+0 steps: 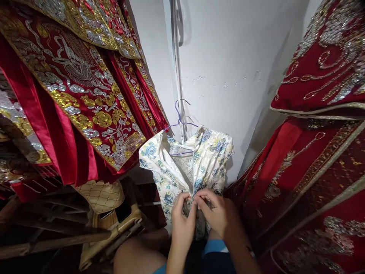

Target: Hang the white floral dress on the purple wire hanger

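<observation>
A white short-sleeved floral top [211, 152] with blue flowers and green leaves hangs from a thin purple wire hanger [179, 121]. Its front is open in a V from the neck down to my fingers. My left hand [182, 215] pinches the left edge of the front opening. Close against it, my right hand [213, 211] grips the other edge, thumb and index finger pressed together. The fingertips of both hands meet at the bottom of the V. Whatever fastener may be between them is too small to make out.
Red costumes [102, 87] with gold and silver embroidery hang at the left. More red beaded garments [319, 83] hang at the right. A white wall [228, 57] with a metal pole [175, 57] stands behind. At lower left is a bamboo chair [114, 232] holding a dark phone [123, 211].
</observation>
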Action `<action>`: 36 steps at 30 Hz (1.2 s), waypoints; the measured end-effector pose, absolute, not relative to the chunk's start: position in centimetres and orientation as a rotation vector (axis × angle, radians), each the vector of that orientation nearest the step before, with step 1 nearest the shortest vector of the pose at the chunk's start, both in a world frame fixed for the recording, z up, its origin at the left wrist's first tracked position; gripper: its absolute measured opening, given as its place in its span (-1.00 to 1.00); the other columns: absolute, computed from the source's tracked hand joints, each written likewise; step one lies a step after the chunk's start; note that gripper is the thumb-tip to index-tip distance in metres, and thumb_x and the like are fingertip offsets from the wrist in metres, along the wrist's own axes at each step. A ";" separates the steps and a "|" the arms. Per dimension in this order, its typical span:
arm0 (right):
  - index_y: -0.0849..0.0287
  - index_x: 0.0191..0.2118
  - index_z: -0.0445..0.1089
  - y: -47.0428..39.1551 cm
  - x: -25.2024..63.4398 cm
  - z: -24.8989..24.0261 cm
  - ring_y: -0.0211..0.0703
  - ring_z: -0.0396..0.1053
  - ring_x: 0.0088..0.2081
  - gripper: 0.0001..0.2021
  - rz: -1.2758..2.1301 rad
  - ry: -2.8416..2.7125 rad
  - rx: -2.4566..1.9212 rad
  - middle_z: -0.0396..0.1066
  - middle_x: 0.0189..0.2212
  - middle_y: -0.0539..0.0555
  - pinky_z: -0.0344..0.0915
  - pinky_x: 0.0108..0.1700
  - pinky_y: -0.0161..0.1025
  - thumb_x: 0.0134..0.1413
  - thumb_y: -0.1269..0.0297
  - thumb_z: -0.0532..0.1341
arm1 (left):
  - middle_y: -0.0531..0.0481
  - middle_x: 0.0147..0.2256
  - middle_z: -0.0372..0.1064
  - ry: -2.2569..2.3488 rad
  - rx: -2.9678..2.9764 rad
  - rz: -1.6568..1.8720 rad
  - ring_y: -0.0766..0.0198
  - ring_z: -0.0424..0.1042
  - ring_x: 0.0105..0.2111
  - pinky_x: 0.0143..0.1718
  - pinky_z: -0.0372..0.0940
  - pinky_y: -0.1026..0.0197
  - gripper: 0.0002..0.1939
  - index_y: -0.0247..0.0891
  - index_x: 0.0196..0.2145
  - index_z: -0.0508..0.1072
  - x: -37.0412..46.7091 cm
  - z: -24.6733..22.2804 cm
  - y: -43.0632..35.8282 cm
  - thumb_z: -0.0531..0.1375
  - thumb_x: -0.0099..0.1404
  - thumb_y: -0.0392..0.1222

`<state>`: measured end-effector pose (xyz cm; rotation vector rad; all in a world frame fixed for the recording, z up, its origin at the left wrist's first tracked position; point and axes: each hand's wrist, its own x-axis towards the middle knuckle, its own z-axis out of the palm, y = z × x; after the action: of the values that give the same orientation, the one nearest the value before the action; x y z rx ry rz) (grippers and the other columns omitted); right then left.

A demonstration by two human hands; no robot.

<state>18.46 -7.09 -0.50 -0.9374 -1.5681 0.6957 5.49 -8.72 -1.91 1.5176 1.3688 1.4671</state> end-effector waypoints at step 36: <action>0.12 -0.30 0.44 6.4 18.5 11.4 -0.27 0.23 -0.47 -0.87 0.329 -1.703 -0.478 0.38 -0.44 -0.03 0.13 -0.42 -0.31 0.27 0.26 0.19 | -0.01 -0.36 0.46 1.099 2.181 1.749 0.25 0.42 -0.34 -0.27 0.27 0.23 -0.78 -0.26 -0.28 0.51 3.1 14.6 4.1 0.14 0.42 -0.10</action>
<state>18.51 6.42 11.41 -0.4779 -1.7034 0.3289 3.15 4.14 14.56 2.1810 1.0992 1.7487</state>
